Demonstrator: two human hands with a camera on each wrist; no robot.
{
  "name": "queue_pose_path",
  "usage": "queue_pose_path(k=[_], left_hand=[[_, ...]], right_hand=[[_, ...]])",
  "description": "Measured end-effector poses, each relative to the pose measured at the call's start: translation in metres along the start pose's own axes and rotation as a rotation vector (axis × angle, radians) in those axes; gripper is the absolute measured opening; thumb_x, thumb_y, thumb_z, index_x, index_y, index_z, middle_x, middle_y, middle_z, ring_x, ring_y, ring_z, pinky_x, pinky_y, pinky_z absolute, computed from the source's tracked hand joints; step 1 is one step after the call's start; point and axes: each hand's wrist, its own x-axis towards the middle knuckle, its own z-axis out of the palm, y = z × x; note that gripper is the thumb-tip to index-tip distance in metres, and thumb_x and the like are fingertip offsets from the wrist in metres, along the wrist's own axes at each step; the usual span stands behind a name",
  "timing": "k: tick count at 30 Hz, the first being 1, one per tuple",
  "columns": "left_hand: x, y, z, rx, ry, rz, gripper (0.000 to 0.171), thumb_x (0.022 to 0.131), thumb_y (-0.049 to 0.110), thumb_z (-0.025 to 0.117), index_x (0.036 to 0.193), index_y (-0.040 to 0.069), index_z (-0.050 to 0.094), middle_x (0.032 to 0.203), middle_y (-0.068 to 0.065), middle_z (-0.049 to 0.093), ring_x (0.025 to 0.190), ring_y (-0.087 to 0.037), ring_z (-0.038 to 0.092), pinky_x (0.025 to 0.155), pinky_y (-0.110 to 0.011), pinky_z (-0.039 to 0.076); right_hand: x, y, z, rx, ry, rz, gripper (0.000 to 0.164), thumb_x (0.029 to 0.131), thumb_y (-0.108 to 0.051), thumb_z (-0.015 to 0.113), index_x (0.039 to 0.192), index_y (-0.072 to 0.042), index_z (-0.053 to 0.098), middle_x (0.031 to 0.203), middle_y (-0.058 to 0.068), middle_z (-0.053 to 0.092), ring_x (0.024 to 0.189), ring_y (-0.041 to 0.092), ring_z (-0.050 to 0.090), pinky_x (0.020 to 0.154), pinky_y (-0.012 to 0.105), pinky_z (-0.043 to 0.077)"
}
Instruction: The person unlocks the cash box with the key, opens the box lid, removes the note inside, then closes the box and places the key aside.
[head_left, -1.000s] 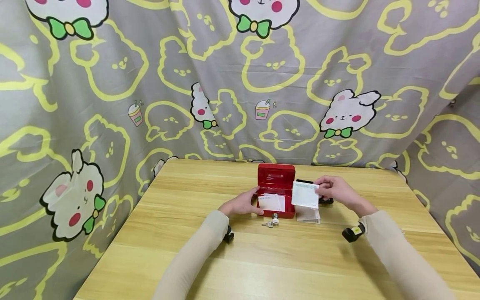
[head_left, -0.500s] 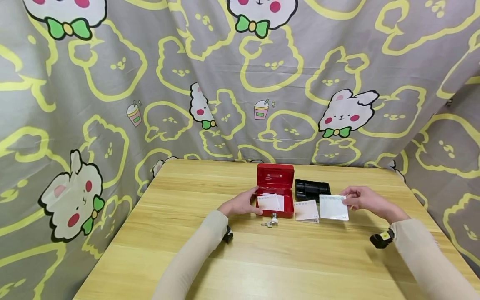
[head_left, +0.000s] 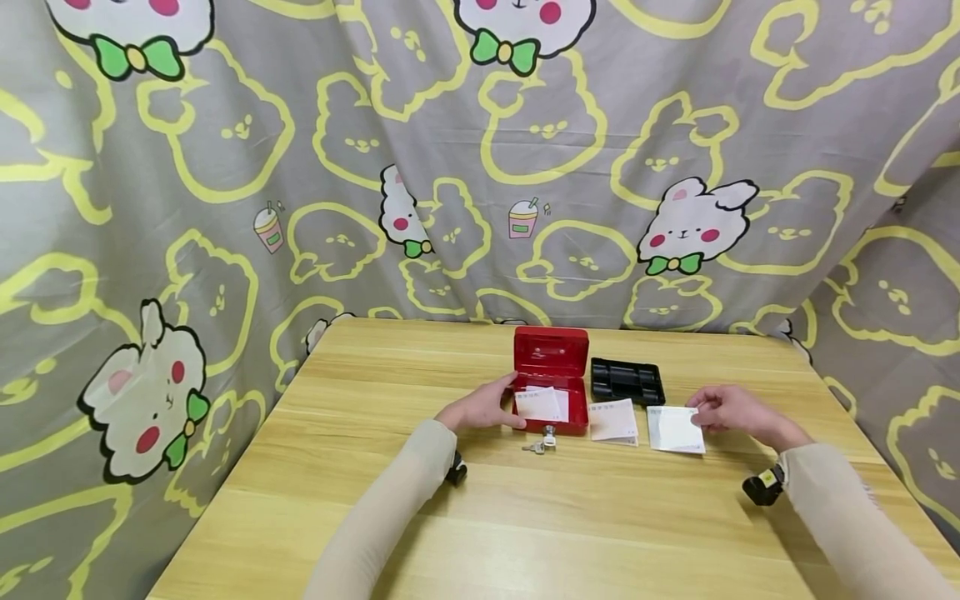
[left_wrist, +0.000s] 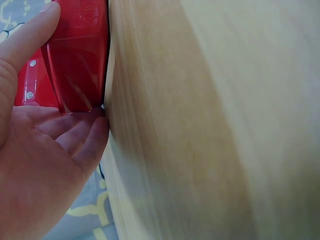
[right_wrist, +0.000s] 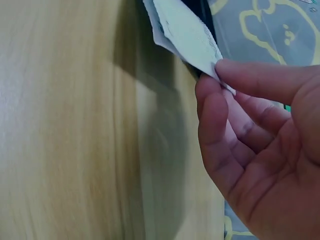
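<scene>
Left hand [head_left: 480, 408]: rests against the left end of the box, thumb at its front left corner; fingers fairly straight, spread from the thumb.
Red box [head_left: 551, 350]: lid raised; stands near the far edge of the wooden surface [head_left: 570, 525]; loose slips [head_left: 536, 405] lie inside.
Keys [head_left: 535, 448]: lie before the box, on the side toward the front edge of the surface.
Pink slips [head_left: 611, 418]: overlap on the surface, just beside the box's front right corner.
Black tray [head_left: 626, 382]: lies behind the pink slips, toward the far edge.
White slips [head_left: 671, 429]: half a second ago higher, across the tray's front right corner; now lower, clear of it. Judgement: a separate lot, apart from the pink slips. Contact with the surface is hard to confirm.
Right hand [head_left: 735, 412]: thumb and fingertips pinch the white slips' right edge; the right wrist view shows layers parting, which the head view flattens.
</scene>
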Motion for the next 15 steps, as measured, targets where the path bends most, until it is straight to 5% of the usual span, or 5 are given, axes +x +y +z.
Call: queue_pose_path(k=[8,15], left_hand=[[0.001,0.000,0.000,0.025,0.008,0.007,0.102,0.077,0.038,0.078,0.152,0.009,0.016,0.153,-0.007,0.025,0.139,-0.019,0.023,0.111,-0.035,0.022],[-0.001,0.001,-0.001,0.032,0.007,0.007,0.102,0.077,0.037,0.078,0.152,0.009,0.015,0.154,-0.007,0.024,0.139,-0.020,0.022,0.111,-0.035,0.021]], right_hand=[[0.003,0.000,0.005,-0.099,0.072,-0.029,0.030,0.083,-0.005,0.068,0.104,0.014,0.057,0.084,0.009,0.060,0.070,0.019,0.059,0.059,0.029,0.051],[0.005,-0.013,0.007,-0.322,0.205,-0.144,0.021,0.082,-0.005,0.070,0.098,0.007,0.064,0.087,0.008,0.065,0.076,0.016,0.058,0.062,0.025,0.048]])
